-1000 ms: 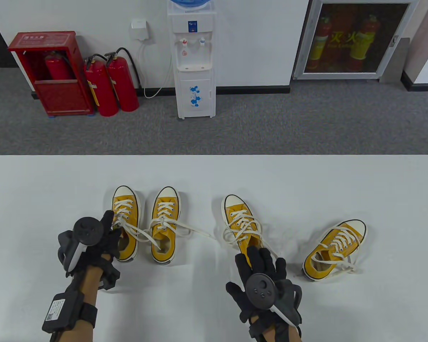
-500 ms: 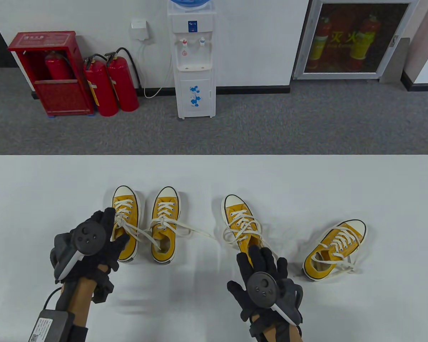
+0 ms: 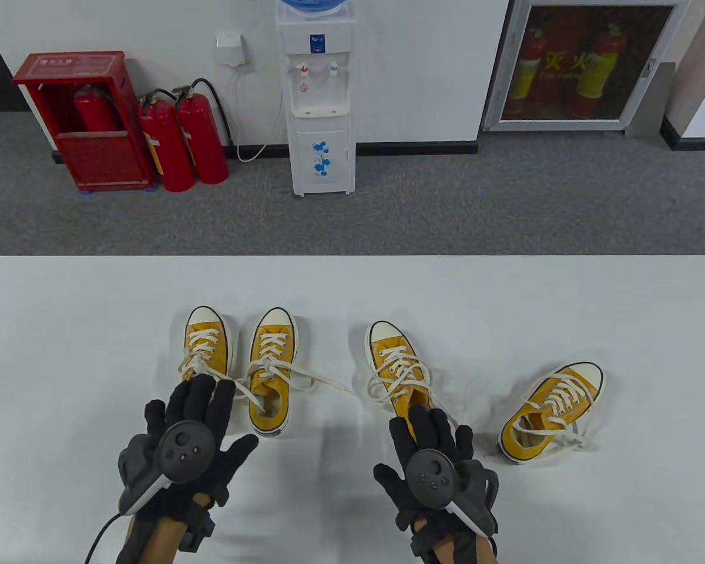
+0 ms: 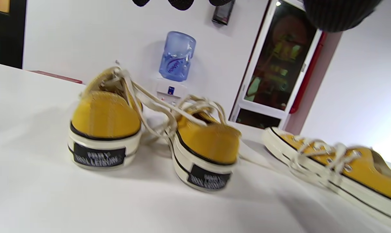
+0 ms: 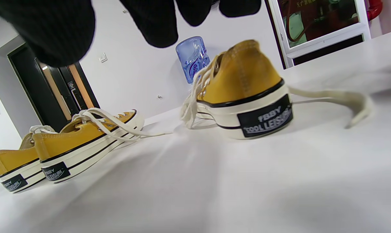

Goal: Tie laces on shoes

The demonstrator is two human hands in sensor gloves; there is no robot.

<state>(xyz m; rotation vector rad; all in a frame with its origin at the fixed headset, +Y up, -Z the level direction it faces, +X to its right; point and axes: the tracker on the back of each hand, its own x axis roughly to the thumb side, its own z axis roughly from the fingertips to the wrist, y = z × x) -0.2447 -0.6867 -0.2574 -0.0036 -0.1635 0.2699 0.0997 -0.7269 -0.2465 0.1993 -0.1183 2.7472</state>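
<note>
Several yellow canvas shoes with white laces stand on the white table [image 3: 64,329]. My left hand [image 3: 202,405] hovers with fingers spread over the heel of the far-left shoe [image 3: 207,341] and holds nothing. Its lace [image 3: 235,385] trails loosely toward the second shoe [image 3: 273,364]. My right hand [image 3: 432,432] is spread, empty, just behind the heel of the third shoe [image 3: 395,367]. A fourth shoe [image 3: 555,405] lies angled at the right with loose laces. The left wrist view shows the two left heels [image 4: 105,119] [image 4: 208,142]. The right wrist view shows the third shoe's heel [image 5: 244,87].
The table's far edge [image 3: 352,257] runs across the middle of the table view. Beyond it on the floor stand a water dispenser [image 3: 320,106] and red fire extinguishers [image 3: 182,141]. A loose lace end [image 5: 344,97] lies right of the third shoe's heel.
My left hand has drawn back from the far-left shoe's laces, toward me and to the right, and its fingers are now spread. The right hand has not moved.
</note>
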